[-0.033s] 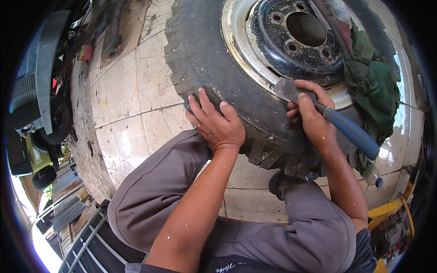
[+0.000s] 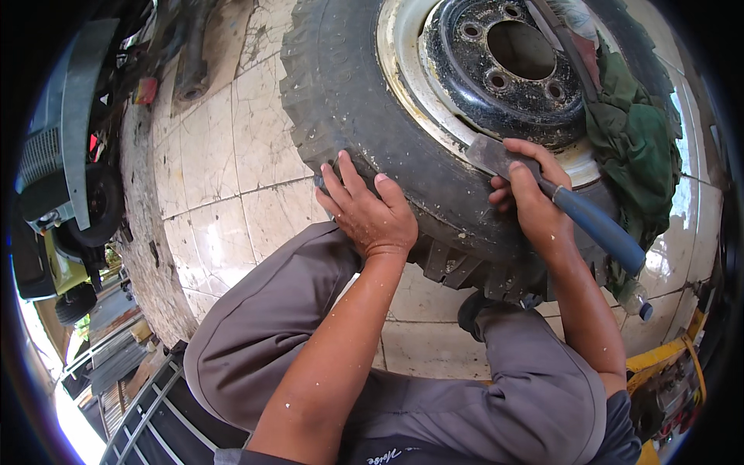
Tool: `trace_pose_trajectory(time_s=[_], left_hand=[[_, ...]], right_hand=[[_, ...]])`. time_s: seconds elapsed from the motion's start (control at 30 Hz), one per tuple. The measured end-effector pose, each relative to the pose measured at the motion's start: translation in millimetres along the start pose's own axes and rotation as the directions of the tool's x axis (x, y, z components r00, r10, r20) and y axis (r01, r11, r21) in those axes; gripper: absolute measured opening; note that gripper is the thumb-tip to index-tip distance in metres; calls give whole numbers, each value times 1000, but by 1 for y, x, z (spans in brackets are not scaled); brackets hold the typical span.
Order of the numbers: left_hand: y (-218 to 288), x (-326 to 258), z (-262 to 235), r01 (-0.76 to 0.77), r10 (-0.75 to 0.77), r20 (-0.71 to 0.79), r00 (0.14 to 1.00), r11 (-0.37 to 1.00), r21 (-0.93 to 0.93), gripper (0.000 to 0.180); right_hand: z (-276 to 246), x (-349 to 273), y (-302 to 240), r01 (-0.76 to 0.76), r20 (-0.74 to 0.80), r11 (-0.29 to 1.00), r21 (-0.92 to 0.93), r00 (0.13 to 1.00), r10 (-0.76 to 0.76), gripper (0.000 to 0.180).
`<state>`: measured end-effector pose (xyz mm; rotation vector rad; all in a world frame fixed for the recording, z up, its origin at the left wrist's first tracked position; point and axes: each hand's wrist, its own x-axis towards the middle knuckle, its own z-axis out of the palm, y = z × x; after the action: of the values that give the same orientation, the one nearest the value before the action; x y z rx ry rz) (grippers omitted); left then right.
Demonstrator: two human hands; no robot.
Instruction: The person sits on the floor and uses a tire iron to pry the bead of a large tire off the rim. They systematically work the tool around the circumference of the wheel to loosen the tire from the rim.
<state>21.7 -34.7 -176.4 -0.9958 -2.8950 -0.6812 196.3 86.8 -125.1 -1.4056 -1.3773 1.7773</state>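
A wheel lies flat on the floor before me, its chunky black tyre point(image 2: 349, 101) around a rim point(image 2: 457, 128) with worn white paint and a dark, chipped centre disc. My right hand point(image 2: 542, 213) is closed around a scraper with a blue handle point(image 2: 601, 231). The scraper's flat metal blade points left, its tip at the rim's edge where it meets the tyre. On the tyre's near left side rests my left hand point(image 2: 376, 217), palm down, fingers spread and holding nothing.
Green cloth point(image 2: 639, 132) drapes over the wheel's right side. Beyond my right forearm lies a clear bottle with a blue cap point(image 2: 635, 298). A weathered wooden beam point(image 2: 147, 225) edges the tiled floor point(image 2: 267, 143) at left. Yellow metal equipment point(image 2: 666, 358) stands at lower right.
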Motion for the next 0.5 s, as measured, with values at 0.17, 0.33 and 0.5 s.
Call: trace_pose_trajectory(time_s=[0.17, 0.33, 0.5], left_hand=[[7, 2, 0, 16, -16, 21, 1000, 1000, -9, 69], [-1, 1, -1, 4, -4, 12, 1000, 1000, -3, 69], [6, 2, -3, -2, 2, -2, 1000, 1000, 30, 65]], right_hand=[[7, 2, 0, 3, -11, 998, 67, 1000, -2, 32], [5, -4, -3, -30, -20, 999, 40, 999, 31, 32], [10, 2, -3, -16, -47, 998, 59, 999, 19, 31]])
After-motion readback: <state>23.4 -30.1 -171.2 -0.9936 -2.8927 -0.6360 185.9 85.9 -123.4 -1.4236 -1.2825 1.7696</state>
